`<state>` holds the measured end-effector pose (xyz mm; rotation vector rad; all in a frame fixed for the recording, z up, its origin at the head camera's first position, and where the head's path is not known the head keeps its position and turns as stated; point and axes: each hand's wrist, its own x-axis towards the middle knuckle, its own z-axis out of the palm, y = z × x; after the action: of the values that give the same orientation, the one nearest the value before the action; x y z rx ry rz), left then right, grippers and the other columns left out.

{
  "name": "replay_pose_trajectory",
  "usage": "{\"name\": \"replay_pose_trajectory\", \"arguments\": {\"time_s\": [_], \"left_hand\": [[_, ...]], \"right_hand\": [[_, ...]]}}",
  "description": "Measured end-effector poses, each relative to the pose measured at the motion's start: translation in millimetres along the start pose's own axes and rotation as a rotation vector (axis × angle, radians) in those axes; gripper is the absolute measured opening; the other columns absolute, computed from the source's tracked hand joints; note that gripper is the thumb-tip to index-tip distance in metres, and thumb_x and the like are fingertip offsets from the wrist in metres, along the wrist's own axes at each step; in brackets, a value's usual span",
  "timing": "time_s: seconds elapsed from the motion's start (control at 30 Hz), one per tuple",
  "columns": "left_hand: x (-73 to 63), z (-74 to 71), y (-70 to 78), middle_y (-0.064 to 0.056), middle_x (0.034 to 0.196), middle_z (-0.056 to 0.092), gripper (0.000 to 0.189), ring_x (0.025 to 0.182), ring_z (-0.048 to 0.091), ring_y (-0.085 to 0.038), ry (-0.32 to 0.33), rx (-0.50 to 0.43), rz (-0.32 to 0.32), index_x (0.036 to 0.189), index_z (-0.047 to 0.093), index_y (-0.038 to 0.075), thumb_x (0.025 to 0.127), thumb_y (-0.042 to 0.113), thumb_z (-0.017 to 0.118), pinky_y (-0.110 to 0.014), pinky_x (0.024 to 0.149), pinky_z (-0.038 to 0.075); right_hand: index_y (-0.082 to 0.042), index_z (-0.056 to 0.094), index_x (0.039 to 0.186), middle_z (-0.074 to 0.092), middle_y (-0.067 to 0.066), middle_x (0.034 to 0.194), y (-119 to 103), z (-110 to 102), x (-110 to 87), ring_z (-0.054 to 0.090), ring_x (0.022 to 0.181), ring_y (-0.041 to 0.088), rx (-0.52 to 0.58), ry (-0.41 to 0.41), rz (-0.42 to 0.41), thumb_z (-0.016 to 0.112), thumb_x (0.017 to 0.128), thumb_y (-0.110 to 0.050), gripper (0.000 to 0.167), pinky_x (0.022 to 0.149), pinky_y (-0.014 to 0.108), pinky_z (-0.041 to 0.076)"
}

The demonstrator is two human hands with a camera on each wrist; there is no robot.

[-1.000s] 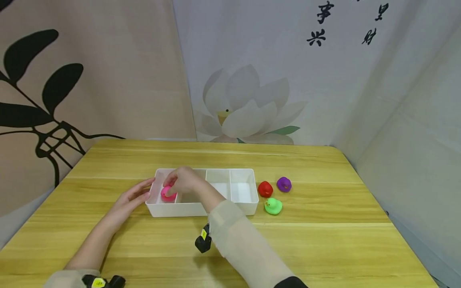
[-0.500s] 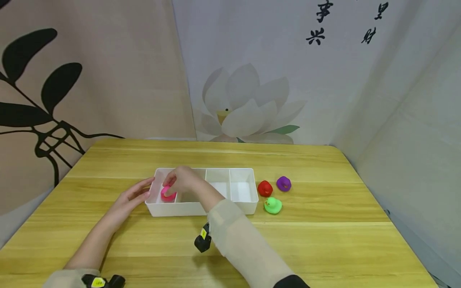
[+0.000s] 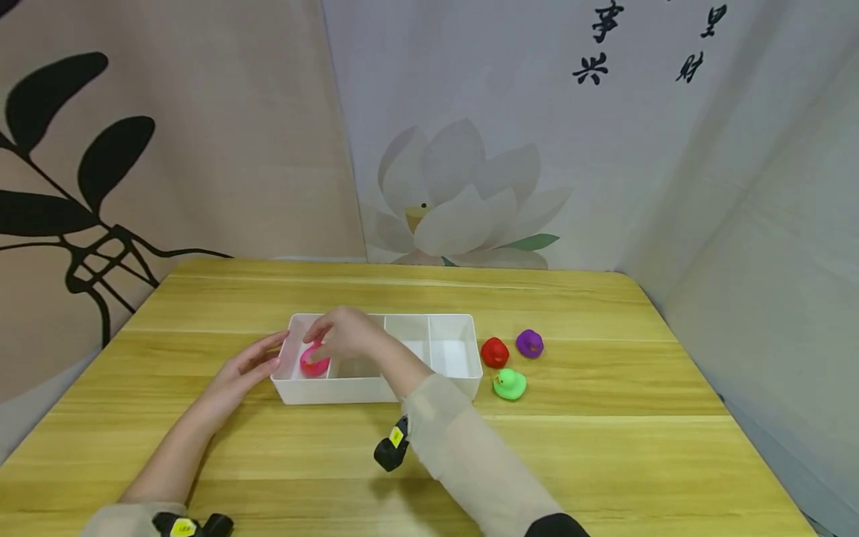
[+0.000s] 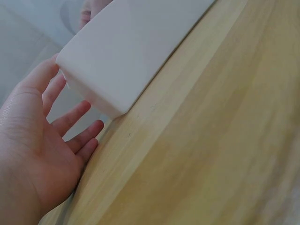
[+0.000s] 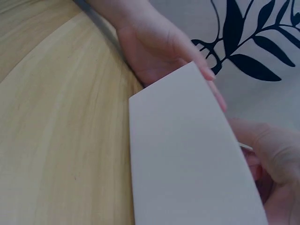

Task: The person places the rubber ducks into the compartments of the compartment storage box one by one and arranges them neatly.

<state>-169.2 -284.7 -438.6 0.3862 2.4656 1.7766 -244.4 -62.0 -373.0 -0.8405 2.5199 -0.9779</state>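
A long white divided box (image 3: pixel 335 391) stands on the wooden table. In its leftmost compartment sits a pink toy duck (image 3: pixel 312 367). My right hand (image 3: pixel 349 333) reaches down over that compartment, thumb and fingers spread just above the duck. In the right wrist view the box wall hides part of this hand (image 5: pixel 281 159). My left hand (image 3: pixel 243 374) rests against the box's left end, fingers extended. The left wrist view shows the left thumb at the rim corner and the other fingers (image 4: pixel 72 117) loosely spread along the end wall.
Right of the box lie a red toy duck (image 3: pixel 494 353), a purple toy duck (image 3: pixel 529 344) and a green toy duck (image 3: pixel 510 384). Printed curtains (image 3: pixel 463 134) hang behind the table (image 3: pixel 604 462).
The right hand has loosened from the pink duck and lifted slightly, its forearm shifting right. More of the duck shows in the compartment. The left hand and box have stayed put.
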Motion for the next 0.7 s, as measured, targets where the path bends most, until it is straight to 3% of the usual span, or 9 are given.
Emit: {"name": "replay_pose_trajectory", "arguments": {"time_s": [0.1, 0.3, 0.37, 0.53, 0.7], "left_hand": [[-0.4, 0.0, 0.2, -0.021, 0.146, 0.034, 0.048, 0.117, 0.044, -0.005, -0.002, 0.007, -0.009, 0.148, 0.035, 0.009, 0.103, 0.023, 0.045, -0.023, 0.090, 0.039], [-0.1, 0.6, 1.1, -0.020, 0.148, 0.033, 0.049, 0.119, 0.043, -0.008, -0.002, 0.013, -0.024, 0.149, 0.034, 0.011, 0.103, 0.024, 0.045, -0.048, 0.097, 0.033], [0.3, 0.6, 1.2, -0.020, 0.148, 0.032, 0.049, 0.119, 0.042, -0.009, -0.002, 0.013, -0.027, 0.149, 0.034, 0.011, 0.103, 0.025, 0.045, -0.052, 0.097, 0.032], [0.9, 0.7, 1.4, -0.020, 0.148, 0.033, 0.049, 0.120, 0.042, -0.009, 0.004, 0.029, -0.036, 0.148, 0.035, 0.010, 0.103, 0.026, 0.045, -0.039, 0.096, 0.035], [0.8, 0.7, 1.6, -0.020, 0.148, 0.032, 0.049, 0.118, 0.042, -0.007, 0.017, 0.031, -0.036, 0.148, 0.036, 0.010, 0.102, 0.025, 0.046, -0.023, 0.091, 0.037]], "right_hand": [[-0.019, 0.075, 0.101, 0.065, -0.013, 0.090, 0, -6, -5.0, 0.055, 0.084, 0.003, 0.008, 0.014, -0.043, 0.083, 0.076, -0.030, 0.029, 0.075, 0.021, 0.043], [-0.018, 0.075, 0.105, 0.067, -0.010, 0.095, -4, -19, -21.9, 0.058, 0.095, 0.012, 0.071, 0.059, -0.099, 0.082, 0.077, -0.031, 0.032, 0.075, 0.025, 0.045], [-0.017, 0.075, 0.105, 0.066, -0.013, 0.093, -5, -24, -29.2, 0.058, 0.098, 0.014, 0.091, 0.079, -0.113, 0.082, 0.077, -0.029, 0.031, 0.076, 0.026, 0.046], [-0.017, 0.075, 0.105, 0.065, -0.015, 0.090, -5, -35, -49.2, 0.055, 0.092, 0.005, 0.114, 0.135, -0.147, 0.081, 0.078, -0.025, 0.028, 0.075, 0.025, 0.045], [-0.018, 0.074, 0.104, 0.069, -0.008, 0.095, -3, -46, -70.5, 0.055, 0.089, 0.003, 0.144, 0.183, -0.173, 0.081, 0.079, -0.023, 0.027, 0.074, 0.025, 0.044]]}}
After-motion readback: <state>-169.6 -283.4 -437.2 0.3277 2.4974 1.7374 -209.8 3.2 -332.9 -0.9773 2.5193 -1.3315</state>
